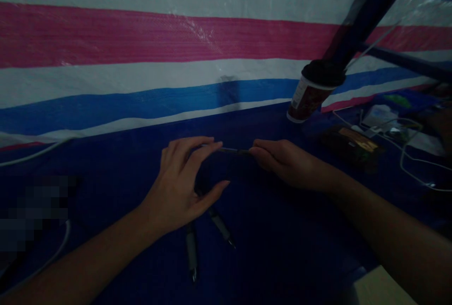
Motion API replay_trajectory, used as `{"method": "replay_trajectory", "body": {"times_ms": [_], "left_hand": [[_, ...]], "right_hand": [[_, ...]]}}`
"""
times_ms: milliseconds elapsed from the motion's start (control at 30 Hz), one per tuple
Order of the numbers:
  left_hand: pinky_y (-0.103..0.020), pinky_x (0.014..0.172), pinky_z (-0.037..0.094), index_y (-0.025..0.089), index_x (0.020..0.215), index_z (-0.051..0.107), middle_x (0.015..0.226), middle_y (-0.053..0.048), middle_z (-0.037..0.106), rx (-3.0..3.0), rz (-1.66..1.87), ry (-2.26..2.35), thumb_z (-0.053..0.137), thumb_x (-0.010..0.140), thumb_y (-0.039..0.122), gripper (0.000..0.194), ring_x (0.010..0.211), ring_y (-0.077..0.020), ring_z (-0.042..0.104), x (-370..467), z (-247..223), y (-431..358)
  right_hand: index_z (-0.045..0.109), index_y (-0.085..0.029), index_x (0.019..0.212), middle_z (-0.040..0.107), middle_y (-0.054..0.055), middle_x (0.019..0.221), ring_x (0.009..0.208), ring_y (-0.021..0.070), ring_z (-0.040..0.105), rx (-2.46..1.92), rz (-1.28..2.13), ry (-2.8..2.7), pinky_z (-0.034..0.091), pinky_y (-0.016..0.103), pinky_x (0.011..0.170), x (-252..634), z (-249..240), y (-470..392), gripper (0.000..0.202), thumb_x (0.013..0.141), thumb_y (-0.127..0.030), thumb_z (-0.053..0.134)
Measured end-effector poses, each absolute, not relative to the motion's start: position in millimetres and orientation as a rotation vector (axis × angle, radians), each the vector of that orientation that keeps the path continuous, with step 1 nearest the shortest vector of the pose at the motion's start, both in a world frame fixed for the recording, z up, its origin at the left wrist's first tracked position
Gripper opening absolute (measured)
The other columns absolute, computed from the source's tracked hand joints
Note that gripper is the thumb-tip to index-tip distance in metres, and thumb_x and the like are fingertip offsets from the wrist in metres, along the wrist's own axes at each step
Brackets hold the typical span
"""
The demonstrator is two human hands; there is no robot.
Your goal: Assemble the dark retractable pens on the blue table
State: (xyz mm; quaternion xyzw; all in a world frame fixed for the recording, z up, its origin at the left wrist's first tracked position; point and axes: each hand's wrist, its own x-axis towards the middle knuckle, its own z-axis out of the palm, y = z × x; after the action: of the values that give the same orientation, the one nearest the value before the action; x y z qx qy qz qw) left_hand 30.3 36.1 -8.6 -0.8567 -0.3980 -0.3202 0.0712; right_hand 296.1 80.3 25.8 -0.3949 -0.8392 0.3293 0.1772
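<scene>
Head view shows us a dim place with a dark blue woven plastic sheet (282, 229) as the work surface, and behind it a striped tarpaulin wall (141, 36) in white, pink and blue. Our left hand (183, 185) and right hand (282, 161) together hold a thin dark pen-like rod (233, 151) level above the sheet: the left fingertips pinch one end, with the thumb spread wide below, and the right fingers are closed around the other end. Two dark pens with silver parts (219, 225) lie on the sheet just under the left hand. A red paper cup with a dark lid (310, 95) stands near the wall, and white cables (406, 154) lie at the right.
</scene>
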Motion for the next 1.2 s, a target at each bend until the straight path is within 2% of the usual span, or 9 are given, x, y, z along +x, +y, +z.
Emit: {"method": "replay_trajectory", "body": {"times_ms": [133,233,333,500,633,733,900,1067,1200], "left_hand": [[-0.04,0.083,0.048,0.021,0.102,0.067,0.094,-0.004,0.07,-2.884,-0.925,-0.806,0.063,0.097,0.022,0.006,0.091,-0.0226,0.065,35,-4,28],[-0.034,0.069,0.044,0.019,0.077,0.061,0.07,0.0,0.061,-3.168,-0.742,-0.72,0.05,0.103,0.019,0.028,0.069,-0.016,0.058,39,-3,28],[-0.033,0.065,0.042,0.02,0.065,0.051,0.06,0.002,0.053,-3.261,-0.765,-0.779,0.043,0.107,0.021,0.043,0.06,-0.0139,0.054,39,-4,31],[-0.032,0.062,0.041,0.02,0.069,0.053,0.062,0.002,0.054,-3.151,-0.934,-0.822,0.043,0.107,0.019,0.039,0.058,-0.0136,0.053,35,-6,30],[-0.038,0.079,0.047,0.019,0.101,0.063,0.095,-0.007,0.069,-2.632,-1.167,-1.04,0.062,0.1,0.023,0.004,0.088,-0.0217,0.063,34,-4,30],[-0.041,0.084,0.047,0.017,0.116,0.062,0.109,-0.011,0.07,-2.529,-1.009,-1.141,0.063,0.102,0.028,0.017,0.1,-0.0265,0.064,33,-5,35],[-0.037,0.07,0.04,0.016,0.104,0.066,0.08,-0.003,0.067,-2.602,-0.801,-1.059,0.048,0.11,0.027,0.022,0.074,-0.0205,0.06,33,-8,41],[-0.035,0.065,0.036,0.015,0.097,0.066,0.073,-0.003,0.062,-2.602,-0.713,-0.98,0.042,0.112,0.03,0.031,0.071,-0.0208,0.054,35,-3,40],[-0.034,0.062,0.034,0.018,0.08,0.059,0.068,-0.003,0.057,-2.723,-0.65,-0.952,0.033,0.113,0.032,0.044,0.066,-0.0195,0.049,36,0,40]], "right_hand": [[0.05,-0.02,0.082,0.048,-0.005,0.066,0.056,0.0102,0.044,-1.203,0.983,-2.245,0.033,0.026,0.055,299,24,83,0.04,0.108,-0.048,0.042],[0.048,-0.021,0.079,0.046,-0.005,0.066,0.056,0.0096,0.04,-1.141,1.062,-2.128,0.033,0.026,0.054,298,21,84,0.044,0.109,-0.052,0.039],[0.045,-0.021,0.074,0.041,-0.005,0.064,0.055,0.0095,0.036,-1.057,1.011,-2.001,0.031,0.026,0.053,295,17,85,0.051,0.11,-0.056,0.033],[0.046,-0.021,0.076,0.042,-0.006,0.065,0.056,0.009,0.036,-1.082,1.033,-2.051,0.032,0.026,0.054,295,15,84,0.049,0.109,-0.057,0.037],[0.046,-0.02,0.075,0.041,-0.006,0.064,0.055,0.0084,0.036,-1.068,1.115,-2.093,0.032,0.025,0.054,293,17,78,0.05,0.109,-0.056,0.038],[0.046,-0.02,0.072,0.042,-0.007,0.062,0.053,0.0076,0.034,-1.026,1.232,-2.063,0.032,0.024,0.052,289,17,72,0.053,0.107,-0.059,0.039],[0.044,-0.021,0.064,0.037,-0.007,0.054,0.047,0.0065,0.03,-1.066,1.46,-1.94,0.024,0.024,0.045,286,18,66,0.061,0.1,-0.07,0.045],[0.044,-0.02,0.062,0.033,-0.008,0.052,0.045,0.0058,0.026,-1.102,1.617,-2.066,0.018,0.023,0.041,289,21,67,0.061,0.097,-0.068,0.054],[0.046,-0.02,0.065,0.033,-0.008,0.056,0.047,0.0063,0.027,-1.052,1.464,-2.257,0.02,0.024,0.044,292,27,68,0.056,0.101,-0.063,0.051]]}}
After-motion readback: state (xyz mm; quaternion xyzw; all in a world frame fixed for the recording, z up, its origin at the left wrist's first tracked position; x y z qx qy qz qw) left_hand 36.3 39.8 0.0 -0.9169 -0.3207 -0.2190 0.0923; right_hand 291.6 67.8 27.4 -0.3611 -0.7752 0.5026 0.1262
